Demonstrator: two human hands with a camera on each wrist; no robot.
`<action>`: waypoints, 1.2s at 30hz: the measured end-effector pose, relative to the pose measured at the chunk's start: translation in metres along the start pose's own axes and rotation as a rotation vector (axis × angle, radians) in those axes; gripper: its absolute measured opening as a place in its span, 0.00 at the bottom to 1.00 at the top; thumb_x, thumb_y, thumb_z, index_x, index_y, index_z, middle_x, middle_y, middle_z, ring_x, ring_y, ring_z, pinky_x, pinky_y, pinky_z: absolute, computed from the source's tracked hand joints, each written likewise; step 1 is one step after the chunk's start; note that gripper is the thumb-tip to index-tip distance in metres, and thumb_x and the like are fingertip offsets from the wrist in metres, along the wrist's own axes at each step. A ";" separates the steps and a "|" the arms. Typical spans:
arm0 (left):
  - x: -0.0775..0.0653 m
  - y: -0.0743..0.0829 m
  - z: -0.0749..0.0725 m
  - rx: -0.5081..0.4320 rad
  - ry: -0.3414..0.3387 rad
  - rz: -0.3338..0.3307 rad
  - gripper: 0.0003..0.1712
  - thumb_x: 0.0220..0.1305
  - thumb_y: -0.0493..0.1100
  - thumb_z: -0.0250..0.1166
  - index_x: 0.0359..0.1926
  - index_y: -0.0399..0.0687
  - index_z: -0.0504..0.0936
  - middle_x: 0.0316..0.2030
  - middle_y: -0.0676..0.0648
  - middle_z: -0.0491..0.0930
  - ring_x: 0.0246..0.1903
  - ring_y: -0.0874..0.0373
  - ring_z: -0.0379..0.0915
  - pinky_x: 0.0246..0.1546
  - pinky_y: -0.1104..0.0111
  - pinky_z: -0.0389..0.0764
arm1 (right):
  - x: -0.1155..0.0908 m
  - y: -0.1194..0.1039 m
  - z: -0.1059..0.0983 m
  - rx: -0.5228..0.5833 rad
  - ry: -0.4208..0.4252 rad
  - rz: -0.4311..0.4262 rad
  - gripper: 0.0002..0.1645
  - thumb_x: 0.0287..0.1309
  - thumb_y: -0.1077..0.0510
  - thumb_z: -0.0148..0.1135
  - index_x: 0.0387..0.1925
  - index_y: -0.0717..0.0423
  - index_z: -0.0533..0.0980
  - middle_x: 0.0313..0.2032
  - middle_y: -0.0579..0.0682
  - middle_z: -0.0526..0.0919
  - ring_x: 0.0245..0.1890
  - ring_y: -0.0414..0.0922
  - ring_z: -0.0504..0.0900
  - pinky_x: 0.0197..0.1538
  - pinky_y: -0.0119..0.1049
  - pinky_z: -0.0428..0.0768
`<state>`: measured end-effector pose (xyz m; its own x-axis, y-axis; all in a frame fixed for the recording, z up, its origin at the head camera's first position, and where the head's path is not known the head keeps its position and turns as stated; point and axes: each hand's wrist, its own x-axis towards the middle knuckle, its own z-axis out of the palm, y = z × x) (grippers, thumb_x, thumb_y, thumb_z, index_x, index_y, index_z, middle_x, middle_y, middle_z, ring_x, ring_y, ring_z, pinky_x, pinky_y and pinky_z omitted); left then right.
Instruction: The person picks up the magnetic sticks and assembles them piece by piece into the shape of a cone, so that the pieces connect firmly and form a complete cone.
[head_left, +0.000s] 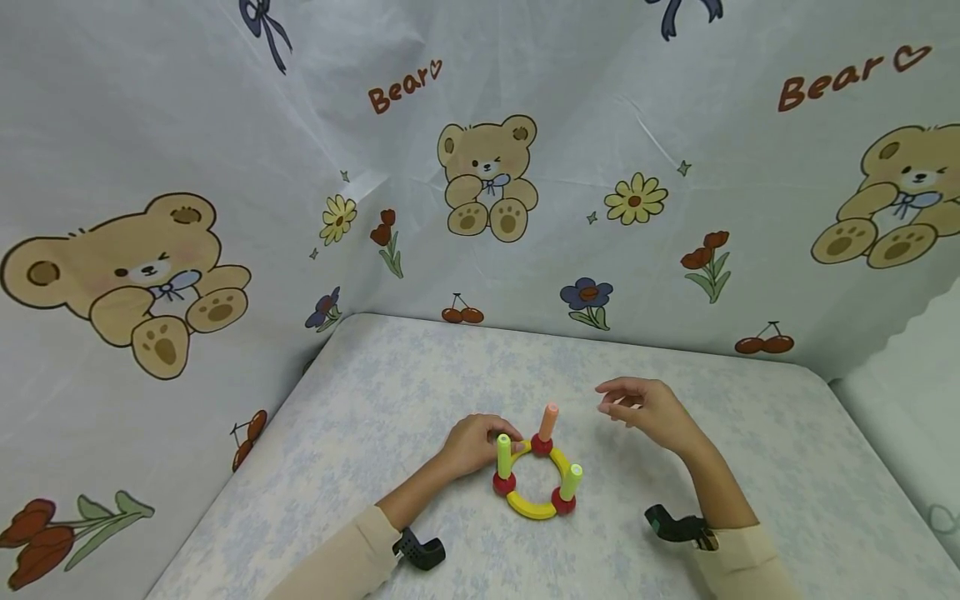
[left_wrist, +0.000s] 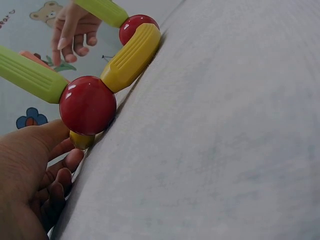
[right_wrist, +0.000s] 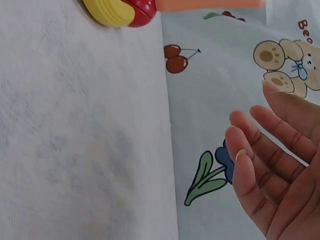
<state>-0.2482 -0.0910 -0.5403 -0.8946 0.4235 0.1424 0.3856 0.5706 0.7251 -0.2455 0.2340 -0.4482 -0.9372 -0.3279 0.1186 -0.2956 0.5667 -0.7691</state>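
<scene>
A toy ring of yellow curved rods point(head_left: 531, 507) joined by red balls point(head_left: 504, 484) lies on the table. Three straight rods stand up from the balls: an orange rod point(head_left: 549, 423) at the back, a green rod point(head_left: 504, 457) at left and another green rod point(head_left: 572, 482) at right. My left hand point(head_left: 472, 444) pinches the ring's back-left yellow rod, its thumb and fingers close behind the nearest red ball point(left_wrist: 87, 106) in the left wrist view. Right of the ring, my right hand point(head_left: 651, 412) hovers with loosely curled fingers and holds nothing.
The table point(head_left: 405, 367) has a pale blue mottled cover. Behind and to the left hangs a white sheet point(head_left: 300, 125) printed with bears, flowers and cherries. Each wrist carries a black camera, such as the right wrist camera point(head_left: 675, 527).
</scene>
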 end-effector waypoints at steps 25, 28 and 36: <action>0.002 -0.004 0.002 -0.002 0.011 -0.002 0.07 0.61 0.57 0.74 0.38 0.66 0.91 0.35 0.68 0.83 0.22 0.65 0.67 0.24 0.70 0.69 | -0.017 0.043 -0.052 -0.177 0.186 0.107 0.24 0.69 0.47 0.65 0.57 0.58 0.80 0.47 0.55 0.87 0.49 0.55 0.81 0.44 0.45 0.77; 0.002 -0.003 0.001 -0.007 0.009 -0.006 0.07 0.61 0.57 0.74 0.38 0.66 0.91 0.35 0.67 0.84 0.22 0.65 0.67 0.24 0.70 0.69 | -0.018 0.052 -0.053 -0.196 0.207 0.121 0.24 0.69 0.48 0.65 0.56 0.60 0.80 0.47 0.57 0.87 0.49 0.56 0.81 0.43 0.44 0.77; 0.001 -0.001 0.001 -0.011 0.005 -0.020 0.06 0.61 0.55 0.74 0.39 0.65 0.91 0.36 0.67 0.84 0.23 0.66 0.68 0.25 0.70 0.70 | -0.021 0.072 -0.054 -0.268 0.216 0.147 0.24 0.68 0.49 0.67 0.55 0.63 0.81 0.50 0.63 0.85 0.49 0.61 0.80 0.47 0.59 0.78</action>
<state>-0.2489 -0.0904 -0.5420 -0.9031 0.4088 0.1313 0.3654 0.5710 0.7351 -0.2572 0.3222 -0.4719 -0.9822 -0.0779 0.1710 -0.1664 0.7832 -0.5991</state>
